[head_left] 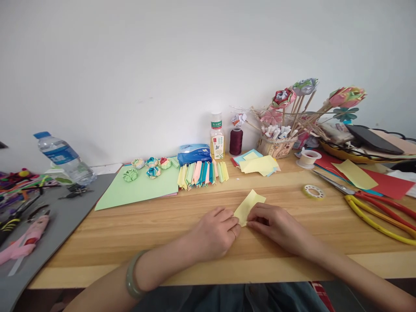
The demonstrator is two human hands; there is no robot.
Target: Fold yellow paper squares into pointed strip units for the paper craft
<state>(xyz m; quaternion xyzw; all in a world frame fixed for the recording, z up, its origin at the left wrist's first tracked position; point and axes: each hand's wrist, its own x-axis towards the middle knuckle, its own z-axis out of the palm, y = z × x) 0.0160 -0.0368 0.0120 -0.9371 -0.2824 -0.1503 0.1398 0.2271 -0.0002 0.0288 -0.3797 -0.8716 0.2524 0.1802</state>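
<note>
A small yellow sheet of paper (248,207) lies tilted on the wooden table (156,242), between my two hands. My left hand (219,232), with a ring on it, has its fingers curled at the sheet's lower left edge. At the right edge, my right hand (273,223) pinches the paper between thumb and fingers. The left fingertips are partly hidden behind the hand. Just beyond stand folded paper strips (201,174) in several colours, packed in a row. A stack of cut paper sheets (260,164) lies to their right.
Large scissors (357,193) and a tape roll (313,191) lie at right. Paper flowers (153,172) rest on a green sheet (130,195). Along the wall stand a drink bottle (217,138), a thread spool (236,141) and a flower basket (276,147). A water bottle (66,158) leans at left.
</note>
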